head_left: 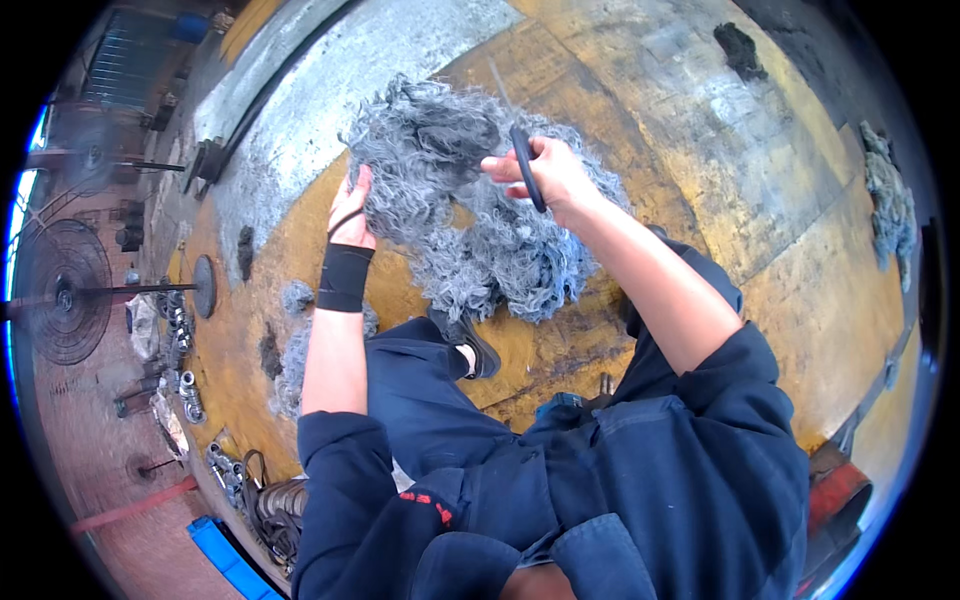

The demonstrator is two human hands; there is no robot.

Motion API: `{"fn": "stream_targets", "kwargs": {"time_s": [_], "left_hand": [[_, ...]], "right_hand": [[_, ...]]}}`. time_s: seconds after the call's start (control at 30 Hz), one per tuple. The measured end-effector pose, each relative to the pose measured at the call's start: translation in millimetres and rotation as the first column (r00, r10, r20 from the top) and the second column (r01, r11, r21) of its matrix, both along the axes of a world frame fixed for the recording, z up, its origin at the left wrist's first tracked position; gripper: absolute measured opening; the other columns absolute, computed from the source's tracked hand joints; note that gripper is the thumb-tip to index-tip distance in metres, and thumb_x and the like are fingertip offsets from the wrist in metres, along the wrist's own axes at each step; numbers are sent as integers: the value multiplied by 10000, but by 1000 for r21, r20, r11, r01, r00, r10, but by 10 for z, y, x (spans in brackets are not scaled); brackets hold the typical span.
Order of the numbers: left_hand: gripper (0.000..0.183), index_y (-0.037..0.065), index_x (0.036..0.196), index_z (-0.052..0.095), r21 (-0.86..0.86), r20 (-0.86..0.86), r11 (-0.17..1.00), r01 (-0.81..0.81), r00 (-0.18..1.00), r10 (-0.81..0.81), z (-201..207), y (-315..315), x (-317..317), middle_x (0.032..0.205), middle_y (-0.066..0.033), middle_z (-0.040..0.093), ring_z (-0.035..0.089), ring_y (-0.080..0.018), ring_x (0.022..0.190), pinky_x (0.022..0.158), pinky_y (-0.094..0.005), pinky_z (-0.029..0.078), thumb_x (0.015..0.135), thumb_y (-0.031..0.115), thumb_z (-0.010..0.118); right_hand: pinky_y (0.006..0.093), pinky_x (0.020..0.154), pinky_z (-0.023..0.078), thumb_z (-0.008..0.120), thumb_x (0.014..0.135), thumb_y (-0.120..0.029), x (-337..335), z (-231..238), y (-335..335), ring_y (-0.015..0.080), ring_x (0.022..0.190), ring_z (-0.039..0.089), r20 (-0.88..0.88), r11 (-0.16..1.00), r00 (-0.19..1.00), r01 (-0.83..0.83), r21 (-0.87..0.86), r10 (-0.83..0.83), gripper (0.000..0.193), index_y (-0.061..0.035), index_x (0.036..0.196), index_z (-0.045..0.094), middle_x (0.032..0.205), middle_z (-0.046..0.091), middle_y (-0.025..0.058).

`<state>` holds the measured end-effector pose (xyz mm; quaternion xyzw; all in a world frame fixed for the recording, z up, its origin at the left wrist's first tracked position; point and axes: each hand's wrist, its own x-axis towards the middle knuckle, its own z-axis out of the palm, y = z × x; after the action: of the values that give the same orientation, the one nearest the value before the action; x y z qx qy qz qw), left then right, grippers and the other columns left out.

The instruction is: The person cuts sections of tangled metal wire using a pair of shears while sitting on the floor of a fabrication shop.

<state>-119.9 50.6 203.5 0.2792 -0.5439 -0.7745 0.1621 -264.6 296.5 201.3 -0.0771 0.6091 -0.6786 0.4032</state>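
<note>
Workshop floor (800,290), yellow-brown and worn, with bare grey patches. Grey fibre wad (470,200) hangs above it, held up between both hands in front of the person's knees. Left hand (351,210) clutches the wad's left edge, fingers curled closed into the fibres; black wrist wrap (344,277) just below it. Right hand (548,175) at the wad's upper right, grip pressed around a black scissor-like tool (528,168) — blades hidden, cannot tell if they bite fibre.

Judgement: to work the wad well, keep the left hand pulling the fibres taut away from the tool, feed thin tufts only, keep fingers clear of the tool tip.

Wad looks curly, tangled, blue-grey, loose and fluffy, denser dark clump at top, frayed strands trailing down toward a dark shoe (470,345).

Outward from the wad: small grey scraps (297,296) on the floor left of it, more fibre (890,205) far right, dark clump (740,48) upper right. Round metal fan (62,292) well left; metal parts (185,395) lower left.
</note>
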Motion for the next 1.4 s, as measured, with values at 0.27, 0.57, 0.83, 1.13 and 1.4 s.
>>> {"fn": "stream_targets", "kwargs": {"time_s": [0.27, 0.57, 0.83, 1.13, 1.4], "left_hand": [[366, 61, 1267, 444, 122, -60, 984, 130, 991, -123, -251, 698, 106, 1181, -90, 563, 548, -218, 1073, 922, -368, 446, 906, 80, 507], [312, 50, 1177, 506, 169, -317, 986, 8, 947, 46, -340, 607, -110, 1093, -82, 606, 593, -202, 974, 837, -356, 488, 872, 71, 571], [372, 28, 1163, 522, 81, -223, 991, 102, 971, -82, -254, 747, -53, 1104, -62, 591, 555, -174, 1009, 894, -311, 424, 846, 187, 631], [322, 57, 1161, 494, 75, -292, 995, -64, 953, 83, -477, 501, 42, 1073, -50, 569, 532, -166, 1017, 889, -300, 402, 888, 215, 555], [466, 94, 1297, 433, 357, -138, 928, 106, 989, -60, -848, 516, 21, 1195, -69, 559, 556, -185, 1067, 860, -323, 486, 854, 108, 577]], "right_hand": [[253, 666, 467, 764, 717, -184, 121, -149, -217, 109, 747, 579, -281, 986, 953, 146, 81, -118, 350, 0, 948, 577, 827, 613, 45], [252, 582, 454, 825, 634, -334, 41, -101, -242, 101, 666, 561, -188, 980, 980, 95, 174, -62, 497, 8, 901, 583, 776, 617, 49], [227, 494, 422, 792, 687, -199, 171, -275, -408, 85, 545, 543, 206, 995, 977, 75, -67, -59, 282, -42, 813, 595, 659, 594, 20], [256, 627, 472, 713, 668, 1, 112, -217, -412, 129, 652, 592, 65, 948, 992, 122, -293, -108, 230, -26, 843, 566, 736, 632, 49], [238, 534, 463, 675, 694, 6, 133, -307, -450, 101, 606, 564, 135, 926, 991, 60, -373, -9, 238, -54, 884, 545, 735, 582, 7]]}}
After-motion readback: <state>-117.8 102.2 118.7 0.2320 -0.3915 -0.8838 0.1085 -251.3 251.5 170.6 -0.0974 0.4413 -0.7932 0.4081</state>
